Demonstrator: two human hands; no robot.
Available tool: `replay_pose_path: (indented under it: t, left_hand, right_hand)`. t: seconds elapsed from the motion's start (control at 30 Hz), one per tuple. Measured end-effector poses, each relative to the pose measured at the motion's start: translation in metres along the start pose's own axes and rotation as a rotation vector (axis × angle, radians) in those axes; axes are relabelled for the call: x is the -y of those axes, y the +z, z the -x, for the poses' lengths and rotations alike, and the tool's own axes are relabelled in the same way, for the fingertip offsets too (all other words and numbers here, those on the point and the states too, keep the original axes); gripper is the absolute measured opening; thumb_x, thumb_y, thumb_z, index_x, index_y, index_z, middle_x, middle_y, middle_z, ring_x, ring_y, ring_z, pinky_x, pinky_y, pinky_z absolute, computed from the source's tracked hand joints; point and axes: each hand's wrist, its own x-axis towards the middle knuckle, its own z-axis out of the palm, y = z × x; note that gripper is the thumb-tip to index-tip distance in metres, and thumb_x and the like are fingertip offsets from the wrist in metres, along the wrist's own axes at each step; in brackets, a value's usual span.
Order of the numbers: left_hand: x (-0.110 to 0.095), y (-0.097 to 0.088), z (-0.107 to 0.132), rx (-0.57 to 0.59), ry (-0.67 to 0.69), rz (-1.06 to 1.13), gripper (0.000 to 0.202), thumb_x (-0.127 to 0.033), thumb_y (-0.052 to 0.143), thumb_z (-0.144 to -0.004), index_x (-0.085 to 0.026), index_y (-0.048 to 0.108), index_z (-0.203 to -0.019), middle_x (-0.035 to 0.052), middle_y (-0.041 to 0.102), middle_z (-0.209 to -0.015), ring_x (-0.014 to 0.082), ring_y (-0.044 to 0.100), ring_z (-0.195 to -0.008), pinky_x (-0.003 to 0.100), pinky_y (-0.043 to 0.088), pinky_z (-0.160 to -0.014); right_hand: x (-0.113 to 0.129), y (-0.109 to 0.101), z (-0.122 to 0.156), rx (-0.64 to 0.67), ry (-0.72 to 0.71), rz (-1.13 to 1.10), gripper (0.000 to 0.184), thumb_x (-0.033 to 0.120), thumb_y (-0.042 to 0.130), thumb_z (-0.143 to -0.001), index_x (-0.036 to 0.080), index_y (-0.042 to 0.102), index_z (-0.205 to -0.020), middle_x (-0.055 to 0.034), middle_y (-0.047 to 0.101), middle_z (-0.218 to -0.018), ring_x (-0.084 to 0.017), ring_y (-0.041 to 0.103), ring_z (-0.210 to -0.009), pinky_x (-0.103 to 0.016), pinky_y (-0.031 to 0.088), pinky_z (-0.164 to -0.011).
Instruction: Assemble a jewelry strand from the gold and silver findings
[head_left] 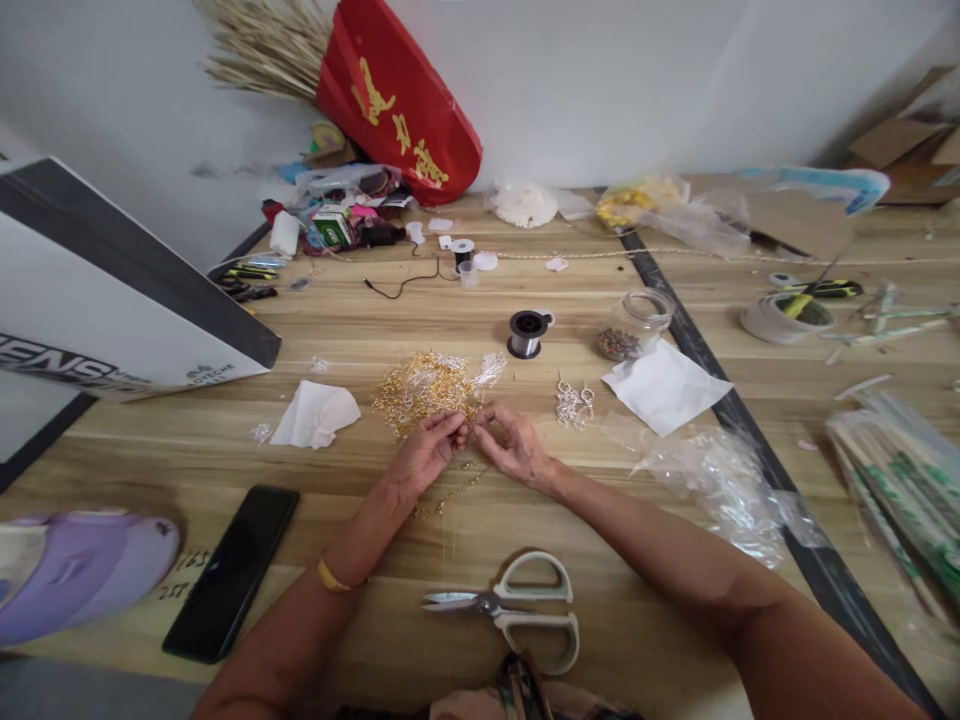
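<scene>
My left hand [433,448] is closed in a pinch at the near edge of a pile of small gold and silver beads or charms [420,388]. Right beside it, my right hand [511,448] pinches with thumb and forefinger, the fingertips of both hands almost meeting. A thin gold beaded strand [466,484] trails on the table below the left fingers. What exactly sits between the right fingertips is too small to make out. Scissors with white handles [491,605] lie partly spread close to my body. A spool of fine wire [526,335] stands beyond the hands.
Silver rings [574,402] lie to the right, near a glass jar [646,315] and white paper [666,388]. Crumpled plastic bags [739,490] are further right. On the left are a phone [231,572], a purple object [90,575] and a large box [127,290].
</scene>
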Motion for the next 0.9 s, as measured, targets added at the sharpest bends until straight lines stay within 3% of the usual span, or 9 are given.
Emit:
replay_pose_path:
  t: [0.43,0.9]
  left_hand:
    - [0.0024,0.0019,0.0005,-0.001,0.005,-0.015,0.02,-0.021,0.08,-0.062,-0.01,0.064,-0.068,-0.0002,0.061,-0.059,0.0067,0.053,-0.055,0.019,0.042,-0.054]
    - [0.0037,0.0025,-0.0004,-0.017,-0.02,0.016,0.019,-0.02,0.081,-0.061,-0.009,0.065,-0.066,0.0006,0.062,-0.059,0.0068,0.054,-0.054,0.019,0.042,-0.054]
  right_hand:
    - [0.0015,-0.0005,0.0003,0.007,0.014,0.008,0.014,0.031,0.05,-0.088,0.019,0.055,-0.085,-0.0033,0.063,-0.072,-0.015,0.059,-0.065,-0.026,0.047,-0.06]
    - [0.0003,0.0005,-0.0001,0.001,-0.028,-0.015,0.011,0.028,0.051,-0.089,0.019,0.056,-0.086,-0.0045,0.064,-0.079,-0.015,0.061,-0.072,-0.028,0.049,-0.067]
